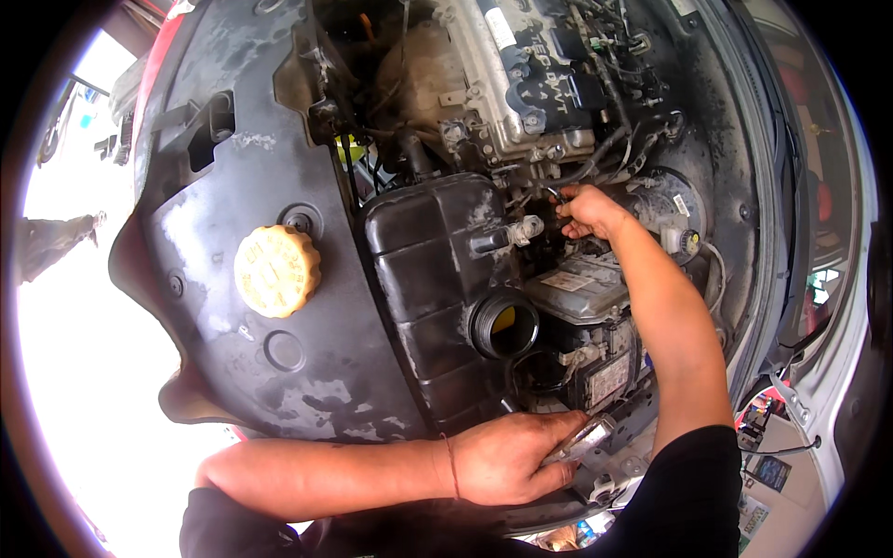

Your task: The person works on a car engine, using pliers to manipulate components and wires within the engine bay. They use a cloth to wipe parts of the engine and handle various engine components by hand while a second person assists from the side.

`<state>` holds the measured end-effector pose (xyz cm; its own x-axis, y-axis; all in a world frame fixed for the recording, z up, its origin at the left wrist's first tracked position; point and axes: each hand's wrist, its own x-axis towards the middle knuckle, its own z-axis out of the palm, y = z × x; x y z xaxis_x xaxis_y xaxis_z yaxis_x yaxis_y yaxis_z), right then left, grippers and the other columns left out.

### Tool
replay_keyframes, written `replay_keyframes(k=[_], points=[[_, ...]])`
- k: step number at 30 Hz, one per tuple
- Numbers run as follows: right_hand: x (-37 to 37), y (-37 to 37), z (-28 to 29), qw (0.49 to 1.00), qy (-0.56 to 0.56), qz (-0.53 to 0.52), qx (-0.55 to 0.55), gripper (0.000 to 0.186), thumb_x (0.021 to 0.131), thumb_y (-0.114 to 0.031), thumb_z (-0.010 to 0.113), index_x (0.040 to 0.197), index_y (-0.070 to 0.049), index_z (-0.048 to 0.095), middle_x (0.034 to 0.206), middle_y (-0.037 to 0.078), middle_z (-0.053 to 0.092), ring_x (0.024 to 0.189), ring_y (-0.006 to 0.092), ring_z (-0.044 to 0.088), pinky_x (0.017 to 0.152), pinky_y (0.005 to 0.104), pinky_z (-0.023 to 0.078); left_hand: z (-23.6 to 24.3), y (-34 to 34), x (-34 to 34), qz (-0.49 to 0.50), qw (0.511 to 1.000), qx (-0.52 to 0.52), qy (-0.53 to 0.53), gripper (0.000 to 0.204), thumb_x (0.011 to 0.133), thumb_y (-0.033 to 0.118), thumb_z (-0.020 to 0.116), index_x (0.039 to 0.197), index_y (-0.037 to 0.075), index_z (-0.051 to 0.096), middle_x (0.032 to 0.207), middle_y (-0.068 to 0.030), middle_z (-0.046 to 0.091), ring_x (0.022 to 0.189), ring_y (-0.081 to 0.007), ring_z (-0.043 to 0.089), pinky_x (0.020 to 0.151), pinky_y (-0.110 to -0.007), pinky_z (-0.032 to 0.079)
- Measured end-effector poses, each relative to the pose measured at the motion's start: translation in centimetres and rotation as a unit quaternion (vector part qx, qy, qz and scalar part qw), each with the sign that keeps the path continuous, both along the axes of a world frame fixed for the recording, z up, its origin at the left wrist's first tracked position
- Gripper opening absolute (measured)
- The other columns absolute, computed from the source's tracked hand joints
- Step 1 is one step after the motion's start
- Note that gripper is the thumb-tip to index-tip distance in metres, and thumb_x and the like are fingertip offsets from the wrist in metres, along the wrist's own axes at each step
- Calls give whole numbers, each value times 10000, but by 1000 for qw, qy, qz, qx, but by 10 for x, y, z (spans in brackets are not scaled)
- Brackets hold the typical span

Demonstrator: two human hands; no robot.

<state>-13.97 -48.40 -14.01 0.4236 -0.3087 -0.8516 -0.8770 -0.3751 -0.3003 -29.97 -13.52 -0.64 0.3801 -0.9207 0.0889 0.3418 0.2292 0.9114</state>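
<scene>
With clock directions taken from the middle of the view, the left hand (512, 458) lies palm down toward half past five, partly closed, its thumb and fingers around a shiny silver object (590, 437), which sits near five o'clock; its full shape is hidden. The right hand (591, 212) reaches in at two o'clock, fingers curled and fingertips close together, beside hoses and fittings below the silver metal engine (479, 84); whether they grip anything, I cannot tell.

A ribbed black plastic tank (428, 279) fills the middle, its round threaded neck (505, 325) uncapped at four o'clock. At nine o'clock, a scalloped yellow round cap (277, 272) rests on a worn black plastic panel (316, 391). A dark box-shaped battery (606, 379) with a pale label stands at four o'clock, just beyond the silver object.
</scene>
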Motion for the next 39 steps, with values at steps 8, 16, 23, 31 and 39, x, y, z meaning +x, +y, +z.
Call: replay_keyframes(k=[8,16,23,31,39], points=[[0,6,3,999,-9,29,-21,296,969,-25,592,1265,-36,602,1119,152,649,669,225,683,564,330,580,0,1,0,-4,1000,6,2,349,987,116,574,1308,-11,525,1005,-196,671,916,-373,687,830,-423,546],[1,6,7,999,-17,28,-19,290,954,-35,610,1243,-9,610,1022,127,665,601,176,654,505,284,558,3,2,4,-13,1000,6,8,368,976,108,571,1323,-5,519,984,-171,667,897,-348,688,827,-417,547],[3,4,4,999,-15,29,-18,221,956,-98,637,1158,-27,582,971,97,638,593,220,658,496,317,543,1,0,0,13,1000,2,3,346,984,119,580,1304,-4,531,1017,-210,671,928,-394,685,827,-433,549],[4,3,6,998,19,-47,36,306,1063,-333,512,1239,-86,553,913,52,601,660,235,647,574,342,579,1,0,2,4,1000,-1,4,353,979,118,580,1306,-4,525,1037,-224,665,944,-410,678,836,-439,546],[7,2,5,997,26,-58,38,291,1070,-309,490,1270,-104,538,928,63,590,761,303,660,675,411,592,2,1,3,-1,1000,4,11,373,953,99,584,1307,-7,525,1014,-202,664,922,-387,677,831,-431,544]])
